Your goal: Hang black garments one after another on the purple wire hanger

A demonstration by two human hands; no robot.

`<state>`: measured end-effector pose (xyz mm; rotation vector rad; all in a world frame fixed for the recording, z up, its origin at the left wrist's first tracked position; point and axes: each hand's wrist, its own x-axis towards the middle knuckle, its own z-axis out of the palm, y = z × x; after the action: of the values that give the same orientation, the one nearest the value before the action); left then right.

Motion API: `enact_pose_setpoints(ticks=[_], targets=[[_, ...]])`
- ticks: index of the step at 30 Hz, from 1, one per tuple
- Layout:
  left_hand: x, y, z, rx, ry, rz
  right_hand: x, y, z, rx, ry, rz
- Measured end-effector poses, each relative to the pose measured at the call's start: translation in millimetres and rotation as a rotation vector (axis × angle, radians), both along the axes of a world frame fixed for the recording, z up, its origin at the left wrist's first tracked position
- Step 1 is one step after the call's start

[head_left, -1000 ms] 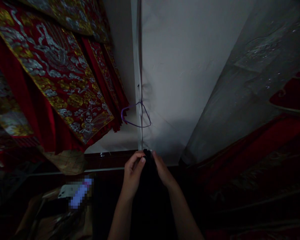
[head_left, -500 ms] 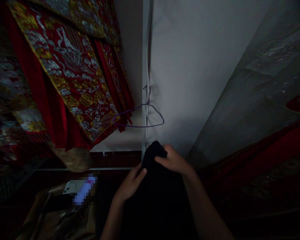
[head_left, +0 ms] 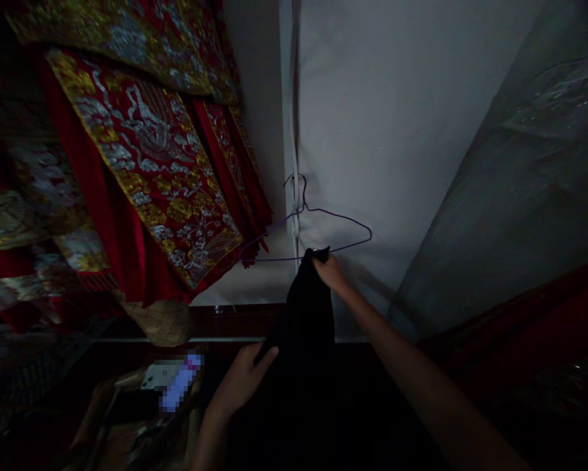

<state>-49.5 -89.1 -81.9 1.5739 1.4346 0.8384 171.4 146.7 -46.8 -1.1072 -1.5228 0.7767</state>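
A dark cloth point(head_left: 307, 307) hangs between my hands in front of a white wall. My right hand point(head_left: 327, 268) grips its top edge and holds it up against the bottom bar of a thin purple wire hanger point(head_left: 323, 226). The hanger hangs from a hook beside a vertical white strip point(head_left: 290, 131) on the wall. My left hand point(head_left: 242, 383) holds the lower left side of the cloth, with the thumb pressed on the fabric. The cloth's lower part is lost in shadow.
Red garments with gold and silver embroidery point(head_left: 141, 157) hang at the left. A grey translucent cover point(head_left: 519, 183) drapes over more red fabric at the right. A dark wooden ledge point(head_left: 235, 320) runs below the wall. A woven hat point(head_left: 163, 320) and cluttered items lie lower left.
My right hand has risen with the top of the dark cloth up to the hanger's bottom bar. My left hand has dropped lower along the cloth. The hanger has swung round, showing more of its width.
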Motion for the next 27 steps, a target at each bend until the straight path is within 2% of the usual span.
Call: enact_pose_setpoints(ticks=[3,6,8,10,14,17,19,23,25,27], targets=[[-22,7,-8.7,-0.019,0.113,0.055,31,-8,3,0.037,-0.014,-0.015],[-39,24,-7.4,0.08,0.143,0.216,58,-21,16,0.113,-0.079,0.03],[-43,40,3.3,0.196,0.146,0.314,69,-29,26,0.136,-0.109,0.032],[-41,58,22.3,0.337,0.148,0.333,74,-35,35,0.136,-0.124,0.028],[-23,90,74.4,0.544,0.166,0.291,72,-45,43,0.097,-0.08,0.108],[-5,109,110.6,0.674,0.208,0.207,59,-53,37,0.06,-0.024,0.189],[4,121,128.3,0.753,0.239,0.148,47,-58,29,0.048,0.001,0.195],[7,146,146.3,0.779,0.351,0.073,31,-66,18,0.052,0.018,0.222],[1,156,149.3,0.778,0.431,0.027,33,-67,21,0.112,0.007,0.248],[-10,163,151.1,0.782,0.487,0.005,44,-65,28,0.214,0.011,0.157]])
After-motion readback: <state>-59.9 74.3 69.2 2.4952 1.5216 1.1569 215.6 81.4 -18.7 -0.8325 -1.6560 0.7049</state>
